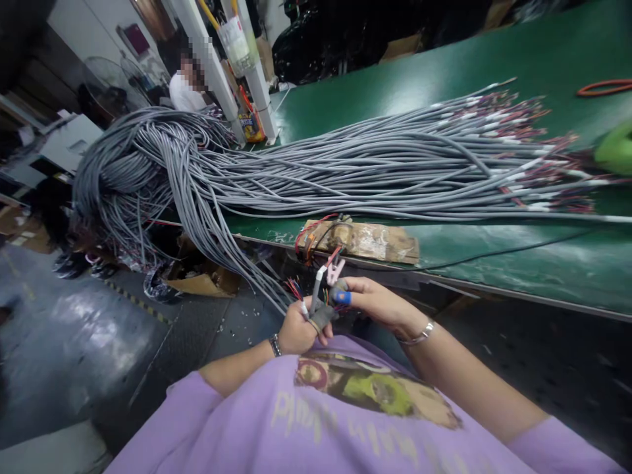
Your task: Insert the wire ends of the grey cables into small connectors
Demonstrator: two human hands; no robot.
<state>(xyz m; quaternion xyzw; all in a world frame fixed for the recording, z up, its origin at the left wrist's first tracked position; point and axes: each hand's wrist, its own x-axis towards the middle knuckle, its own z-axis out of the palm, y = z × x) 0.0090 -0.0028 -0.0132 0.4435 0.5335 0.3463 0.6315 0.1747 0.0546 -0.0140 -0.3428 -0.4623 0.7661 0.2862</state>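
My left hand [299, 328] is closed around a grey cable [317, 289] near its end, where thin coloured wires come out. More red and blue wire ends [294, 288] stick out beside its fingers. My right hand [368, 299] is closed close by, its thumb and finger pinched at thin coloured wires in front of my chest. Grey coverings are on some fingertips, and a blue band is on a right finger. Just above the right fingertips is a pale pink clip [336, 271], at the edge of a worn wooden block [380, 242] with red and black leads.
A thick bundle of grey cables [345, 164] lies along the green table [518, 263] and hangs over its left end. A white post [259, 99] stands behind it. An orange loop [605, 87] lies far right. A cardboard box [207, 283] is below; a person [186, 85] is at back left.
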